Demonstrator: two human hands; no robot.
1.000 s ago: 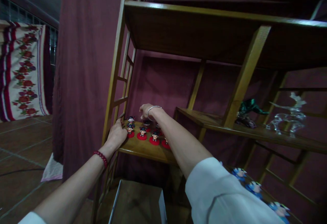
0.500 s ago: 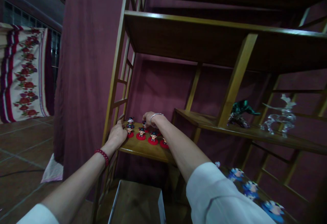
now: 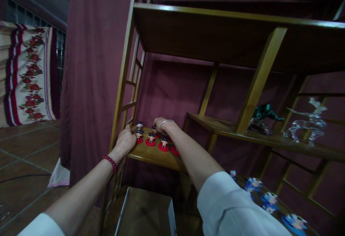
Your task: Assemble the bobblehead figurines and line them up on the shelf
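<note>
Small black-haired figurines on round red bases stand in rows on a low wooden shelf. My left hand, with a red bead bracelet at the wrist, lies open at the shelf's left end. Its fingers are by the lattice side and its thumb is close to the nearest front figurine. Over the back row reaches my right hand, wearing a silver bangle. Its fingers are closed down around a back-row figurine, which they partly cover. My right forearm hides part of the figurines at the right.
An open cardboard box sits below the shelf. On a higher shelf to the right are a clear glass animal figure and a dark green ornament. Several blue figurines stand lower right. The lattice side bounds the left.
The view has shifted slightly, so the shelf and the ornaments sit a little further right in the picture. Both hands stay at nearly the same places on the shelf.
</note>
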